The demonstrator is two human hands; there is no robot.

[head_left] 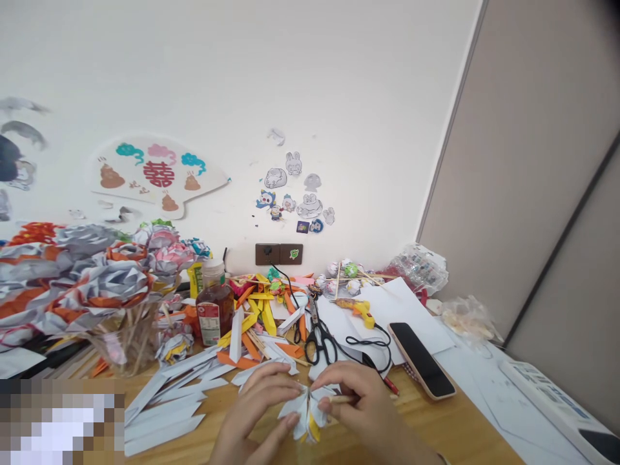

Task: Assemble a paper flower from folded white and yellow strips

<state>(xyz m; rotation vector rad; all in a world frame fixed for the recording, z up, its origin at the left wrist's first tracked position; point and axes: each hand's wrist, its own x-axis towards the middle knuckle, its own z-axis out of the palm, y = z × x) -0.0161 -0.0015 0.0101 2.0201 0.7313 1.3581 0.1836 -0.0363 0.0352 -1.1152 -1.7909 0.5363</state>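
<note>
A folded paper flower point(301, 408), white with some yellow at its lower edge, is between my hands just above the table's front part. My left hand point(261, 410) pinches its left petals between thumb and fingers. From the other side my right hand point(368, 400) grips the flower's right part, with a pale wooden stick point(343, 400) running between thumb and fingers. Folded white paper strips point(169, 387) lie fanned to the left of my left hand. Black-handled scissors point(320, 342) rest just beyond both hands.
A yellow glue gun point(358, 310) with a black cord and a phone point(422, 360) lie to the right. A bottle point(213, 310) stands behind the strips. Finished paper flowers point(106, 278) fill a container at left. White sheets point(411, 313) and a power socket point(278, 254) are farther back.
</note>
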